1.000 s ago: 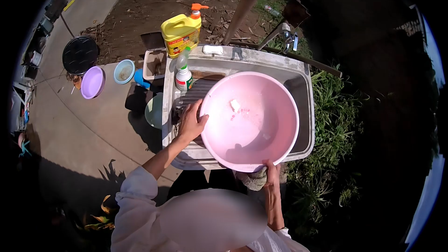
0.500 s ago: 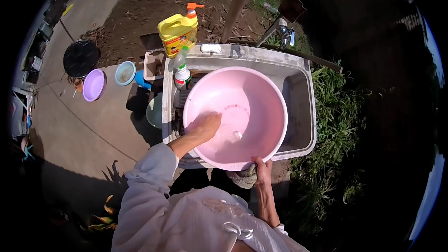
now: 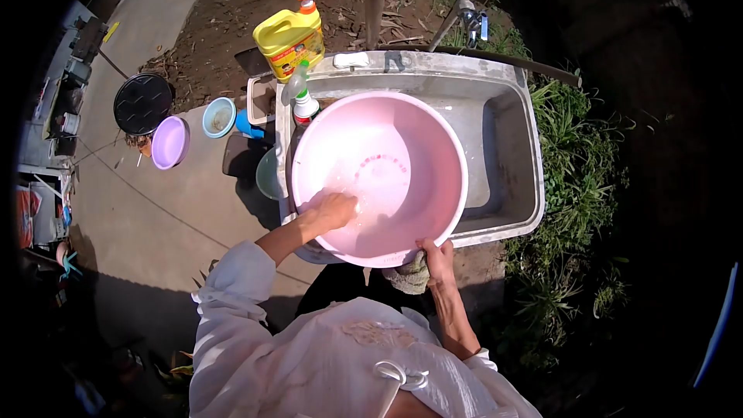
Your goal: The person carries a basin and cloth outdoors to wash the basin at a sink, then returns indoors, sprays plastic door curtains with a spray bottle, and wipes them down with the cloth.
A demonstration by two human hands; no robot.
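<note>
Our left hand [image 3: 334, 209] presses, fingers seemingly curled, inside the pink basin [image 3: 379, 178], which rests over the sink's [image 3: 507, 147] left-front corner; our right hand [image 3: 438, 262] pinches its front rim against a cloth [image 3: 408, 277].

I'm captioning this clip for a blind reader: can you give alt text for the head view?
Seen from above, a person's left hand presses inside a large pink basin resting on an outdoor metal sink, while the right hand grips its near rim. A yellow pump bottle stands behind.
</note>
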